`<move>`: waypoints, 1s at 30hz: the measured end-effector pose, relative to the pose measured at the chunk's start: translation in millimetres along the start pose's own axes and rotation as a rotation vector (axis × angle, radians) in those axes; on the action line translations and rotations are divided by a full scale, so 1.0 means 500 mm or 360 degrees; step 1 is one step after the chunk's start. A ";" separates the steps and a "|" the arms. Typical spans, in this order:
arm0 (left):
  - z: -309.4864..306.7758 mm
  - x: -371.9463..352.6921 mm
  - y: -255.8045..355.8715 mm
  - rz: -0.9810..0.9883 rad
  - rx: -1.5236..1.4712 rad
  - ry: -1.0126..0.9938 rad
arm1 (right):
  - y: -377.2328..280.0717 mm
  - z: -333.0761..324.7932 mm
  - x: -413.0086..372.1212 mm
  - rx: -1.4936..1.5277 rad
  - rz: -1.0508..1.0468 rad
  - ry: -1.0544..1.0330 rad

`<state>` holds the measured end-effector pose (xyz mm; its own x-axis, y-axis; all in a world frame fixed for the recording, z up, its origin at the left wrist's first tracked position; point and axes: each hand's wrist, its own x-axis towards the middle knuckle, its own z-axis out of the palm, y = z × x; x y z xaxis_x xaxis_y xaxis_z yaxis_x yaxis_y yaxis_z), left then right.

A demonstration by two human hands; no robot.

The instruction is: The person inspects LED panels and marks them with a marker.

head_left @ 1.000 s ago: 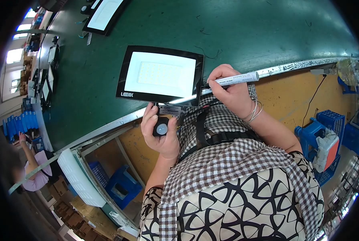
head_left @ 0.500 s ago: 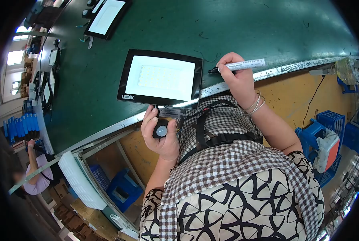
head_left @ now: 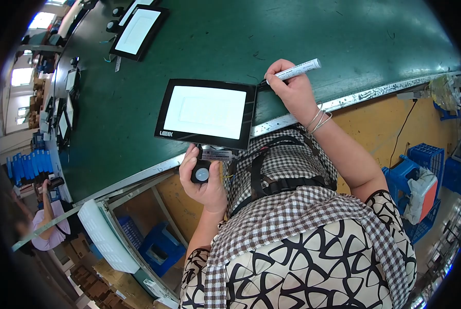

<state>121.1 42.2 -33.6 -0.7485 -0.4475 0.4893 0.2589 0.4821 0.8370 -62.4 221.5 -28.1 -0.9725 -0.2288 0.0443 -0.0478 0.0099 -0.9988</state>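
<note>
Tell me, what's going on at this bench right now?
A person stands at the green table with a light lying face up near its edge. The right hand holds a marker with its tip at the light's far right corner. The left hand is closed around a small round sensor just below the light's near edge. Another light lies farther up the table, and a co-worker is at the lower left.

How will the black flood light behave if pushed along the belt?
The flood light looks flat and rigid, so it would probably slide, not roll. Its near corner seems to overhang the belt, so it might tip.
</note>
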 end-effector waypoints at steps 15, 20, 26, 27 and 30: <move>-0.001 -0.004 -0.010 -0.0060 -0.0012 0.0014 | 0.007 0.006 0.008 -0.0008 -0.0028 -0.0003; -0.001 0.004 -0.010 -0.0181 -0.0052 0.0065 | 0.007 0.005 0.012 0.0058 0.0055 0.0081; -0.036 0.096 -0.034 -0.0881 -0.0954 0.0746 | 0.012 0.002 0.004 0.0321 0.0112 0.0052; -0.062 0.115 -0.058 -0.1013 -0.1193 0.0855 | 0.011 0.003 0.002 0.0351 0.0140 0.0024; -0.089 0.157 -0.095 -0.1253 -0.1702 0.0899 | 0.009 0.014 -0.005 0.0407 0.0135 0.0080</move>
<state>77.6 -49.4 -24.0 -0.6380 -0.6810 -0.3593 0.4143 -0.6970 0.5853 -58.9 215.4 -32.9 -0.9810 -0.1888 -0.0453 0.0873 -0.2206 -0.9714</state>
